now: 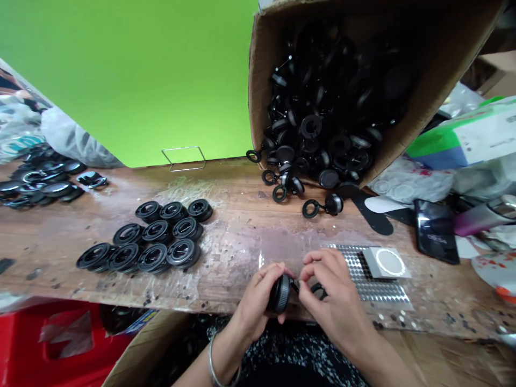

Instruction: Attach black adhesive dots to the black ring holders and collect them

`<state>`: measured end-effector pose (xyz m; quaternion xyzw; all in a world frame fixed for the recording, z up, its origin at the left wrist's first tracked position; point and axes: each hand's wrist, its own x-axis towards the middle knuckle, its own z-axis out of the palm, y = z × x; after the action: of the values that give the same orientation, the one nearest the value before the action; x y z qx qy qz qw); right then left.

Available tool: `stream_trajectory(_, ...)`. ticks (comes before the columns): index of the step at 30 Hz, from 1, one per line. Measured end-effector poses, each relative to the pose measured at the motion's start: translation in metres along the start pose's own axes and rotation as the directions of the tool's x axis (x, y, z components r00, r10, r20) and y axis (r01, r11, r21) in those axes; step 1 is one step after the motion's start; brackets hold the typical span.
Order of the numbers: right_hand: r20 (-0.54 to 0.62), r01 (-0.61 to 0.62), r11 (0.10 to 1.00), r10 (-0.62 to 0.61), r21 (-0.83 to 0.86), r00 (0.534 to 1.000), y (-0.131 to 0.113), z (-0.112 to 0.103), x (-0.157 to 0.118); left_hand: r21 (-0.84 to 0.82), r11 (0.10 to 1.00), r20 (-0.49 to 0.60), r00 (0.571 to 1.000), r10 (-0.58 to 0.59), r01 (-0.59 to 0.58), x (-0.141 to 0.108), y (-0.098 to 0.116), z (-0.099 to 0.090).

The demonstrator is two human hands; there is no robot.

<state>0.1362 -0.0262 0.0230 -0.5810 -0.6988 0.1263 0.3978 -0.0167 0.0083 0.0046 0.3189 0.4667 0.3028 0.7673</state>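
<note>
The left hand (258, 295) curls its fingers around a round black part (279, 295) at the near edge of the worktop (229, 236); the right hand (332, 285) pinches the part's thin arm (294, 287) between closed fingers.

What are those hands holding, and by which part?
A round black part: the left hand grips its edge; the right hand is at its stem, exact contact unclear.

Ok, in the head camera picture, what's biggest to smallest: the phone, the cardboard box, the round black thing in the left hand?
1. Cardboard box
2. Phone
3. Round black thing in the left hand, partly covered
</note>
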Motion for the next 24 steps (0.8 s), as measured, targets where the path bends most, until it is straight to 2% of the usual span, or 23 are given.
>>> stream_trajectory(4, 0.006, 0.025, 0.999, -0.025, -0.019, 1.0, -0.001, 0.014, -0.001, -0.042, 0.999, 0.03, 1.0, 0.004, -0.002, -0.003, -0.001, 0.004)
stream_trajectory(9, 0.045, 0.055, 0.998, -0.053, -0.037, 0.998, 0.002, 0.011, -0.003, -0.071, 0.997, 0.05, 0.998, -0.035, 0.038, -0.003, -0.004, 0.004)
stream_trajectory(15, 0.038, 0.267, 0.939, -0.265, -0.219, 0.964, -0.005, 0.016, -0.026, -0.132, 0.987, 0.007, 0.996, -0.091, 0.092, 0.001, -0.006, 0.0)
stream_trajectory(18, 0.079, 0.278, 0.931, -0.267, -0.237, 0.96, -0.003, 0.013, -0.037, -0.09, 0.993, 0.045, 0.997, -0.068, 0.072, 0.003, -0.007, 0.0)
stream_trajectory(20, 0.089, 0.193, 0.968, -0.181, -0.159, 0.979, 0.008, 0.002, -0.037, -0.071, 0.996, 0.071, 0.997, -0.043, 0.048, 0.004, -0.007, 0.001)
stream_trajectory(22, 0.038, -0.005, 0.996, 0.008, -0.091, 0.999, 0.029, -0.011, -0.034, -0.065, 0.998, 0.05, 0.998, -0.023, 0.026, 0.005, -0.005, 0.004)
stream_trajectory(24, -0.074, -0.213, 0.969, 0.205, -0.124, 0.976, 0.058, -0.02, -0.029, -0.066, 0.998, -0.004, 1.0, -0.007, 0.007, 0.006, -0.003, 0.008)
